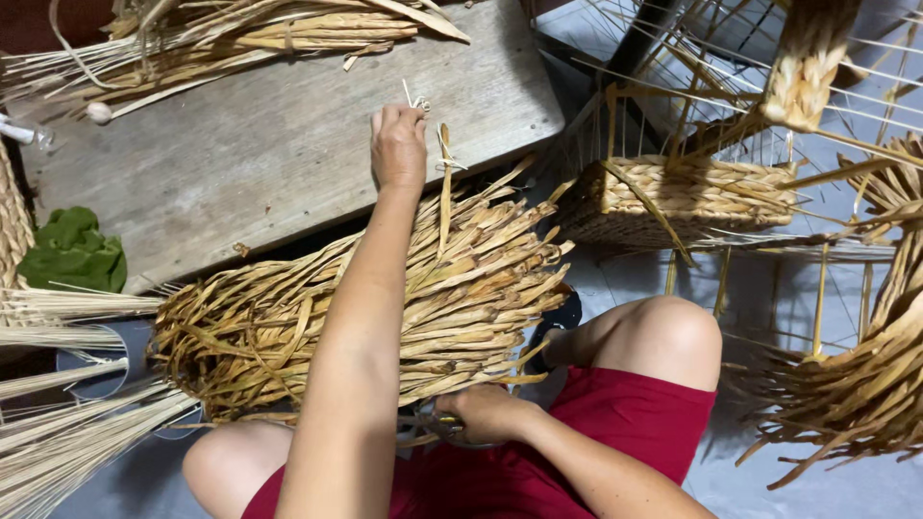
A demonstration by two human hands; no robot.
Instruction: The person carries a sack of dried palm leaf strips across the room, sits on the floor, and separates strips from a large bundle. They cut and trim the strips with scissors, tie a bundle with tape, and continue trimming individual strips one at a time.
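the right hand [486, 413] sits half tucked under a bundle of dried straw strands [385, 308], so whatever small object it grips cannot be made out. the left hand [398, 144] shows only its back; its fingertips are hidden. a woven basket [865, 384] is cut off by the right edge, and pale reed bunches [58, 404] by the left.

Dry, matt straw-coloured plant strips form a rough bundle [385, 308]. The bench [279, 154] is weathered grey wood, coarse-grained. A basket [683, 197] of woven fibre on thin wire framing. Green cloth [72, 252] looks soft and crumpled.
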